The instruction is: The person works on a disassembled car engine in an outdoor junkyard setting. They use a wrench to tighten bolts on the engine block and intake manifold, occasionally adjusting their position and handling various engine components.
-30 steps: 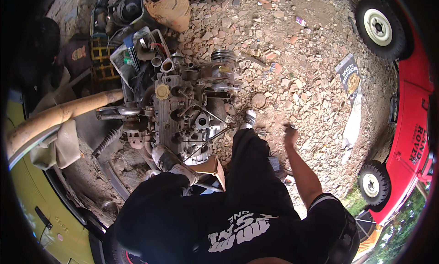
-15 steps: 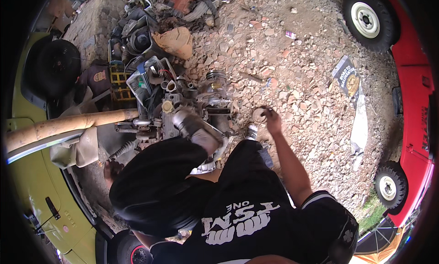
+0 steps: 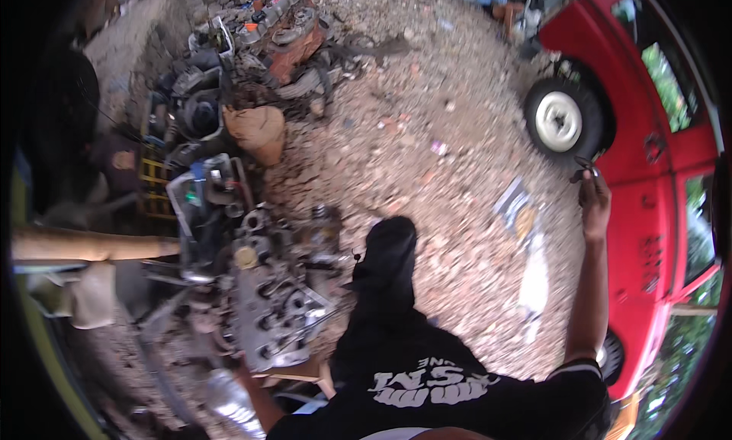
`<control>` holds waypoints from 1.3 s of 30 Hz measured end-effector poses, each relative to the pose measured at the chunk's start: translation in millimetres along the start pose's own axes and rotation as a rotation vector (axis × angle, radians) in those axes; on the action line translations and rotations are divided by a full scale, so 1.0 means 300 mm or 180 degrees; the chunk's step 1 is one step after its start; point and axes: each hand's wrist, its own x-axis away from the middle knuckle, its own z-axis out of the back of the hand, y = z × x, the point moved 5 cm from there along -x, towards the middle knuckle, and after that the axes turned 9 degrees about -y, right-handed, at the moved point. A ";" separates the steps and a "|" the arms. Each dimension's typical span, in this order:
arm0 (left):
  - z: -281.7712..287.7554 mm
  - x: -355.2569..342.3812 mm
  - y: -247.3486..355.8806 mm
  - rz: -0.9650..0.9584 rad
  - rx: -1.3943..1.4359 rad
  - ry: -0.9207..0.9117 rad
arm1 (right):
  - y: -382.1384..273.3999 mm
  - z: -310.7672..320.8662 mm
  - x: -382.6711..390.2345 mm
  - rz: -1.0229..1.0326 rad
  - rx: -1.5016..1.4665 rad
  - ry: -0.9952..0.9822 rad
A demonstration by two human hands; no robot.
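My right hand [image 3: 596, 203] is raised on the far right, its arm stretched out over the gravel. Its fingers are closed on a small dark metal part [image 3: 585, 165], whose exact kind is too blurred to tell. A greasy metal engine [image 3: 267, 306] with a yellowish round cap [image 3: 245, 257] stands on the ground to the left. My left hand [image 3: 242, 373] is low beside the engine's near edge, where blur and shadow hide its fingers. One black-trousered leg [image 3: 385, 276] of mine reaches forward to the engine's right.
Bins of parts [image 3: 202, 196] and a yellow crate [image 3: 155, 173] line the left, near a thick bamboo pole [image 3: 99, 245]. A wooden stool [image 3: 309, 371] is below the engine. A red vehicle [image 3: 640, 219] borders the right. A crumpled banner [image 3: 518, 211] lies on the gravel [image 3: 457, 234].
My right hand has gone from low beside my foot to far out on the right, still with the dark part. My leg no longer covers the engine, and the view has swung toward the red vehicle.
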 end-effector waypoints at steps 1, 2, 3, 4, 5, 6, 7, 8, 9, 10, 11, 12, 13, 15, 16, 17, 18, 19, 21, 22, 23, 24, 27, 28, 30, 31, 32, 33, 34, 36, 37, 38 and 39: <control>-0.011 0.002 -0.007 0.0222 0.0020 0.0009 | -0.123 -0.012 -0.100 0.0250 -0.0028 0.0016; -0.096 0.027 0.062 0.0293 -0.0006 -0.0180 | -0.259 0.029 -0.175 0.0438 0.0123 0.0044; -0.154 0.075 0.097 0.0429 -0.0014 -0.0291 | -0.366 0.031 -0.250 0.0455 0.0262 -0.0052; -0.156 0.113 0.125 0.0547 -0.0083 -0.0326 | -0.455 -0.002 -0.315 0.0737 0.0752 -0.0294; -0.198 0.177 0.168 0.0625 -0.0108 -0.0460 | -0.519 -0.028 -0.343 0.1423 0.1571 -0.0297; -0.230 0.247 0.210 0.0722 -0.0147 -0.0556 | -0.535 -0.066 -0.390 0.1576 0.1479 -0.0557; -0.262 0.321 0.249 0.0831 -0.0190 -0.0658 | -0.562 -0.108 -0.438 0.1741 0.1365 -0.0833; -0.266 0.367 0.290 0.0820 -0.0231 -0.0719 | -0.520 -0.168 -0.466 0.1087 0.0414 -0.1450; -0.313 0.404 0.396 0.0681 -0.0293 -0.0854 | -0.418 -0.240 -0.492 0.0917 0.0141 -0.1350; -0.308 0.468 0.421 0.0578 -0.0467 -0.1003 | -0.248 -0.318 -0.505 0.0729 -0.0121 -0.1225; -0.323 0.521 0.491 0.0492 -0.0525 -0.1050 | -0.079 -0.410 -0.533 0.0046 0.0205 -0.1384; -0.357 0.561 0.580 0.0205 -0.0601 -0.1096 | 0.092 -0.494 -0.550 -0.0660 0.0624 -0.1595; -0.397 0.587 0.693 -0.0207 -0.0702 -0.1113 | 0.266 -0.564 -0.562 -0.1329 0.1058 -0.1855; -0.406 0.680 0.988 -0.0478 -0.0246 -0.1399 | 0.596 -0.582 -0.480 -0.2022 0.0022 -0.1384; -0.338 0.716 1.251 -0.0439 0.0272 -0.1765 | 0.684 -0.556 -0.438 -0.2693 -0.0852 -0.0784; -0.300 0.719 1.387 -0.0810 0.0159 -0.2280 | 0.689 -0.572 -0.414 -0.2839 -0.1421 -0.0565; -0.253 0.758 1.506 -0.0898 0.0425 -0.2196 | 0.738 -0.574 -0.417 -0.3103 -0.1390 -0.0406; -0.269 0.756 1.538 -0.0848 0.0812 -0.1865 | 0.809 -0.593 -0.397 -0.3770 -0.1742 -0.0357; -0.118 0.822 1.916 -0.0613 0.1934 -0.2167 | 0.829 -0.585 -0.530 -0.3597 -0.2804 -0.1041; -0.116 0.826 2.003 -0.0605 0.2282 -0.2157 | 0.877 -0.610 -0.595 -0.4043 -0.3713 -0.1021; -0.113 0.839 2.073 -0.0600 0.2633 -0.2134 | 0.930 -0.650 -0.657 -0.4505 -0.4607 -0.1002; -0.074 0.891 2.184 -0.0836 0.2770 -0.1839 | 1.079 -0.666 -0.752 -0.4243 -0.4339 -0.1554; -0.322 1.059 2.169 -0.0060 0.1716 -0.1825 | 1.259 -0.766 -1.010 -0.4157 -0.3436 -0.1961; -0.419 1.132 2.038 -0.0459 0.1297 -0.1301 | 1.244 -0.816 -1.059 -0.4013 -0.3285 -0.2328; -0.489 1.281 2.065 -0.0540 0.1969 -0.1381 | 1.092 -0.817 -1.263 -0.3811 -0.3358 -0.1815; -0.471 1.397 2.098 -0.0165 0.2967 -0.1954 | 1.082 -0.782 -1.365 -0.3459 -0.3301 -0.1829; -0.452 1.486 2.066 0.0496 0.3273 -0.2144 | 1.114 -0.787 -1.439 -0.3259 -0.3183 -0.2071; -0.448 1.571 1.996 0.1204 0.3540 -0.2308 | 1.146 -0.807 -1.482 -0.3500 -0.3189 -0.1982; -0.495 1.632 1.812 0.0303 0.1856 -0.1941 | 1.204 -0.874 -1.468 -0.3824 -0.3023 -0.1995; -0.584 1.706 1.760 -0.0024 0.1323 -0.1751 | 1.383 -0.984 -1.607 -0.4082 -0.2781 -0.1783; -0.635 1.807 1.651 0.1972 0.3142 -0.1739 | 1.310 -1.039 -1.605 -0.4174 -0.2579 -0.1866; -0.709 1.922 1.620 0.3963 0.4907 -0.1558 | 1.260 -1.100 -1.630 -0.4113 -0.2457 -0.2091; -0.733 2.000 1.565 0.4257 0.4766 -0.1183 | 1.215 -1.172 -1.632 -0.4101 -0.2316 -0.2340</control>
